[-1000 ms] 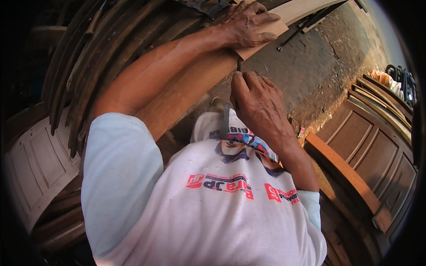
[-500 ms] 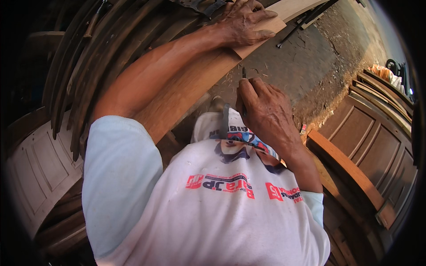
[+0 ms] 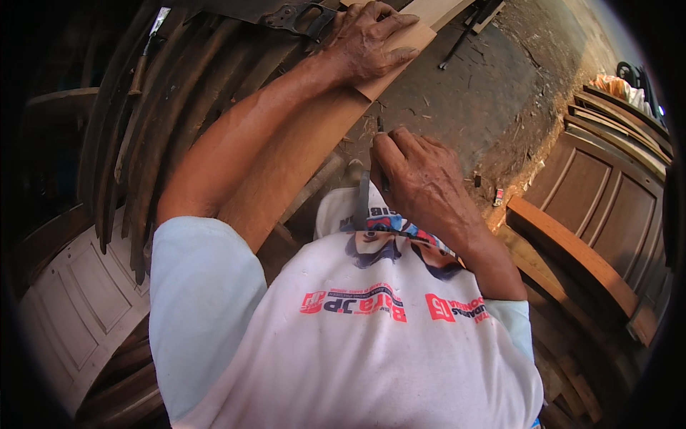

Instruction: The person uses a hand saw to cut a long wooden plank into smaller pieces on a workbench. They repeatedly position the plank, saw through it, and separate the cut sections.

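While shavings [image 3: 426, 116] litter the floor [image 3: 493, 82], doors [image 3: 600, 193] flank the board [image 3: 296, 164].

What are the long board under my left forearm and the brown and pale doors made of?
Long board: apparently bare wood, from its matte surface and faint grain. Brown door: likely stained or varnished wood, given its dark tone and slight sheen. Pale door: maybe painted wood; the even coat hides any grain.

Long board [image 3: 300, 146] is showing bare wood, smooth and matt. Narrow tool [image 3: 380, 124] is presenting a dark, dull tip, material unclear. Saw [image 3: 283, 18] is displaying a dark, dull finish. Stacked planks [image 3: 163, 121] are appearing as rough, unpolished wood. Brown door [image 3: 582, 182] is carrying a faint sheen; shirt [image 3: 343, 365] is showing matt cloth.
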Tool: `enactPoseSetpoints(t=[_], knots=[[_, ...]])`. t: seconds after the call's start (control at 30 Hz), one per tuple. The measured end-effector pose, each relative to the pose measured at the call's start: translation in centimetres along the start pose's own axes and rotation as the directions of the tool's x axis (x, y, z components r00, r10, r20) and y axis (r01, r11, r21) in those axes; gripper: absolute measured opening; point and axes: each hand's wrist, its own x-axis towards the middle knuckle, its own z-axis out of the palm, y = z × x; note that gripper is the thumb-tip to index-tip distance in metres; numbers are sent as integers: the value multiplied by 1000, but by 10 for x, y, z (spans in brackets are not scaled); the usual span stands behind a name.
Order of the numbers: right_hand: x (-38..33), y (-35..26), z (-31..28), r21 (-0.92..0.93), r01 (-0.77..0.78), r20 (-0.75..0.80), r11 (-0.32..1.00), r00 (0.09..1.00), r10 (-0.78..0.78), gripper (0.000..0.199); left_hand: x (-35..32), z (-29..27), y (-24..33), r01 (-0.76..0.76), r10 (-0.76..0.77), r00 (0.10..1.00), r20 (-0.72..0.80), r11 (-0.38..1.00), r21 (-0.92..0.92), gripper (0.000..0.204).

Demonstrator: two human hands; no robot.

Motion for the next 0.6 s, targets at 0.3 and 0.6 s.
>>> enactPoseSetpoints(t=[0.3, 0.6], knots=[[-9, 4, 13, 86, 50, -112, 995, 993, -41, 20, -10, 7, -14, -15, 13, 1000, 18, 993, 115, 68], [15, 18, 37, 79, 138, -228, 987, 967, -117, 36, -9, -1, -6, 2, -3, 1000, 16, 996, 89, 66]])
